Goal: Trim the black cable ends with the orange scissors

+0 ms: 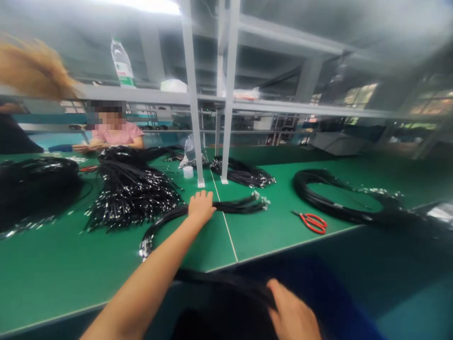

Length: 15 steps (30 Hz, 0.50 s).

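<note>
My left hand [201, 207] reaches out over the green table, its fingers closed round a bundle of black cables [235, 207]. Light-coloured connectors [262, 200] fan out from the bundle's end, to the right of that hand. To the left, black cable curves back toward me, with shiny ends [144, 248] beside my left forearm. Below the table's front edge, my right hand [292, 309] is closed on a black cable bundle [230, 282] that runs off to the left behind my forearm. Whether both hands hold the same bundle cannot be seen for certain.
Red-handled scissors or snips [313, 223] lie right of centre. A coiled cable bundle [314, 198] sits further right; big cable piles [130, 193] cover the left. White shelf posts [195, 118] rise from the table [208, 245]. A person in pink [118, 134] sits across.
</note>
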Tool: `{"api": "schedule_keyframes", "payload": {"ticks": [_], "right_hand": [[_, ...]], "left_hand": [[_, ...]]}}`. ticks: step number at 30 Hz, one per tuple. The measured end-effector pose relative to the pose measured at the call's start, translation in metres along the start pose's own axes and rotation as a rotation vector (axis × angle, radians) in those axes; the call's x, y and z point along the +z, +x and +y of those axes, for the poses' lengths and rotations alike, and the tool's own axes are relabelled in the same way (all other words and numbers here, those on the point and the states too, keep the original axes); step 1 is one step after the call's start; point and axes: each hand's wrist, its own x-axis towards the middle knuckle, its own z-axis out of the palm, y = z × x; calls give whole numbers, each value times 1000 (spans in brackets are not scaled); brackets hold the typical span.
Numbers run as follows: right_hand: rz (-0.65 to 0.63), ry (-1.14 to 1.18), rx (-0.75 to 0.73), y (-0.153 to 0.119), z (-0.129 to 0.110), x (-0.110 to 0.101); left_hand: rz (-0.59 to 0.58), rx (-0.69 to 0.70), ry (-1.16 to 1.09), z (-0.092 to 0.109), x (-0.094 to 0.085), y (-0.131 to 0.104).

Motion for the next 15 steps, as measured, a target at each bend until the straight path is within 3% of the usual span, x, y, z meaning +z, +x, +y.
{"api": "schedule_keyframes", "payload": {"ticks": [2,4,5,6,7,8,11,13,15], "right_hand": [[35,38,18,9,9,-11],[22,87,43,13,17,-12],[4,118,55,12,20,-9],[-17,154,67,8,21,-4],[-44,196,79,2,20,3],[-78,244,88,-7,19,9],[-206,431,85,-36,14,21],[-281,577,63,-48,15,17],[-315,710,62,-50,21,8]], "left_hand": [[-124,13,-87,11,10,-41],[-350,65,-227,21,38,-97],[-533,50,-458,25,57,-125],[-592,-62,-689,30,77,-150],[-545,-211,-948,35,98,-169],[-423,-362,-1221,40,116,-181],[-278,-477,-1435,61,150,-182],[-275,-459,-1500,70,148,-162],[-348,-379,-1577,73,135,-141]]}}
